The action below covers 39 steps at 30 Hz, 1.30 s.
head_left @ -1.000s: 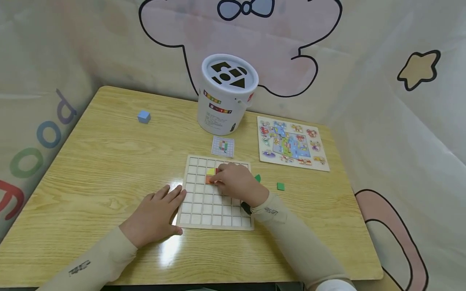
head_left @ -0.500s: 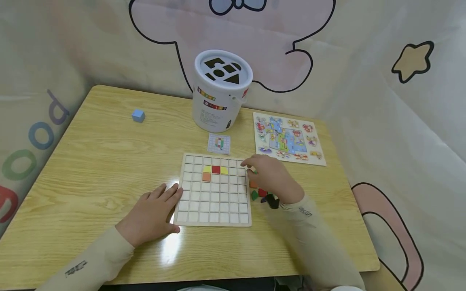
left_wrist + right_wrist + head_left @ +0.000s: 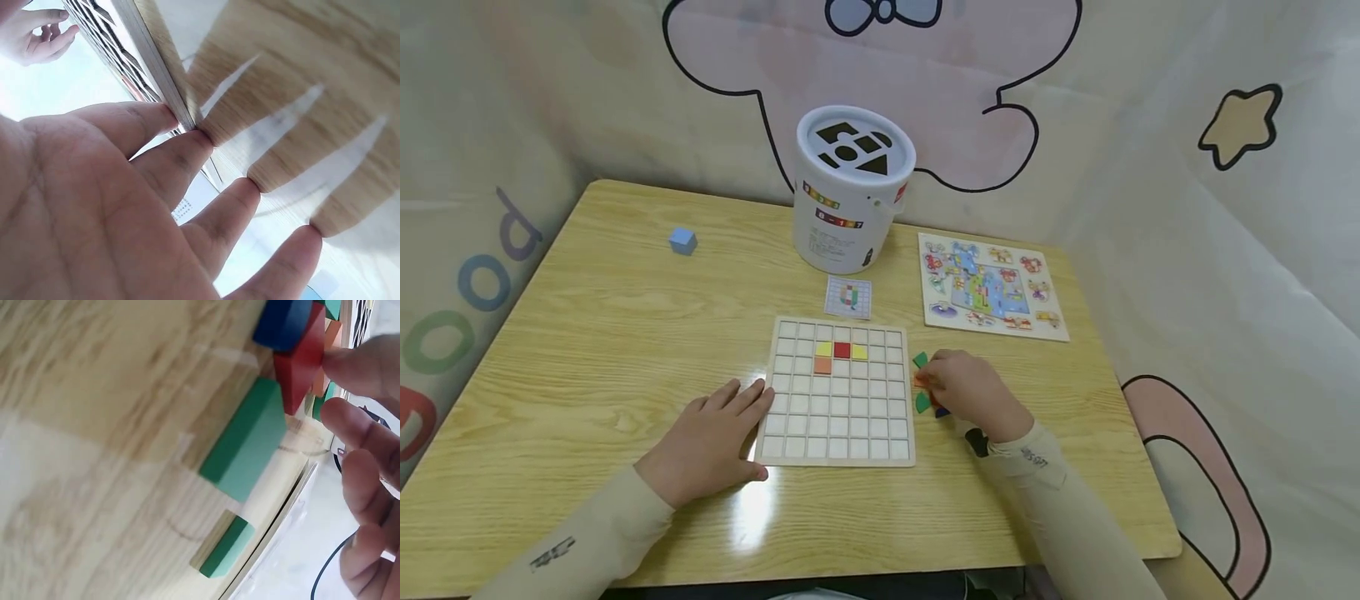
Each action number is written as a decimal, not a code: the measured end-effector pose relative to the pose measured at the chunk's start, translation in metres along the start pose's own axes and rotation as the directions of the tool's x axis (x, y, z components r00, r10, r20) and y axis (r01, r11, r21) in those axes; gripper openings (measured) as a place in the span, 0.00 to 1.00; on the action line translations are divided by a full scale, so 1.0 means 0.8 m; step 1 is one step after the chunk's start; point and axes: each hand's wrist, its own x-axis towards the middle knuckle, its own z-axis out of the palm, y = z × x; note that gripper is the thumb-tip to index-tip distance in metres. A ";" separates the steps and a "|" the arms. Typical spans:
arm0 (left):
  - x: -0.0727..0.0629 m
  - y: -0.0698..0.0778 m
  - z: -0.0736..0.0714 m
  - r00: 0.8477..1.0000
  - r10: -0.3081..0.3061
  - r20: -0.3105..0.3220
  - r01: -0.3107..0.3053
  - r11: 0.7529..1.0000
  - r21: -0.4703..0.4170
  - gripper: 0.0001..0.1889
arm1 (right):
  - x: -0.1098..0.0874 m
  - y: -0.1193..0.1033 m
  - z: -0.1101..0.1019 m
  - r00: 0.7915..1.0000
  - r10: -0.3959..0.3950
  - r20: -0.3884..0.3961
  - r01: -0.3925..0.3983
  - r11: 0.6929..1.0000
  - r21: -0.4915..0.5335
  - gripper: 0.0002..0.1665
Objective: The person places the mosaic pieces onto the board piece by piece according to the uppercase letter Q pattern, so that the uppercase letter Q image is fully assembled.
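A wooden grid board (image 3: 837,463) lies mid-table. Two yellow tiles (image 3: 860,352), a red tile (image 3: 842,350) and an orange tile (image 3: 823,365) sit in its upper cells. My left hand (image 3: 703,446) rests spread, fingertips against the board's left edge. Right of the board, my right hand (image 3: 973,392) reaches over loose pieces, its fingertips at an orange piece (image 3: 919,380). Around it are green quarter-round pieces (image 3: 922,402), a blue piece (image 3: 284,325), a red block (image 3: 303,362) and a green block (image 3: 250,437). In the right wrist view, thumb and forefinger stand apart.
Behind the board lies a small pattern card (image 3: 848,297), and beyond it stands a white bucket (image 3: 842,229) with shaped holes in its lid. A picture puzzle board (image 3: 995,287) is at the back right. A blue cube (image 3: 682,242) sits at the back left.
My right hand has left the board, where the red tile and a second yellow tile now show, and moved right, then down to the loose pieces. My left hand stays at the board's edge.
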 end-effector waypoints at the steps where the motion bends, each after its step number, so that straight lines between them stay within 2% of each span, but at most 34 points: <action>1: -0.001 0.000 0.000 1.000 -0.001 -0.001 0.001 1.000 0.000 0.56 | 0.000 0.000 0.001 1.000 -0.006 -0.006 0.006 1.000 -0.005 0.07; 6: -0.005 -0.002 0.002 1.000 -0.008 -0.004 0.008 1.000 -0.011 0.56 | 0.003 -0.003 0.001 1.000 -0.001 -0.017 0.001 1.000 0.005 0.08; 15: -0.005 -0.005 0.005 1.000 -0.009 -0.008 0.009 1.000 -0.003 0.56 | 0.011 -0.012 -0.003 0.996 0.080 -0.049 -0.082 0.996 -0.040 0.08; 20: -0.005 -0.005 0.004 1.000 0.000 -0.014 0.000 1.000 -0.001 0.57 | 0.014 -0.015 -0.003 0.996 0.070 -0.057 -0.074 0.995 -0.067 0.05; 25: -0.003 -0.004 0.003 1.000 0.004 -0.013 -0.004 1.000 0.003 0.57 | 0.018 -0.017 -0.005 0.997 0.064 -0.037 -0.067 0.994 -0.090 0.06; 31: -0.001 -0.004 0.004 1.000 0.015 -0.025 -0.015 1.000 0.010 0.56 | 0.022 -0.041 -0.016 0.987 -0.012 -0.163 0.002 0.998 -0.061 0.04; 35: -0.001 -0.003 0.004 0.999 0.020 -0.037 -0.020 1.000 0.014 0.56 | 0.038 -0.073 -0.020 0.980 -0.087 -0.177 0.085 0.996 -0.015 0.05; 39: -0.001 -0.004 0.004 0.999 0.021 -0.046 -0.020 1.000 0.014 0.56 | 0.059 -0.105 -0.013 0.970 -0.179 -0.164 0.176 0.984 -0.032 0.06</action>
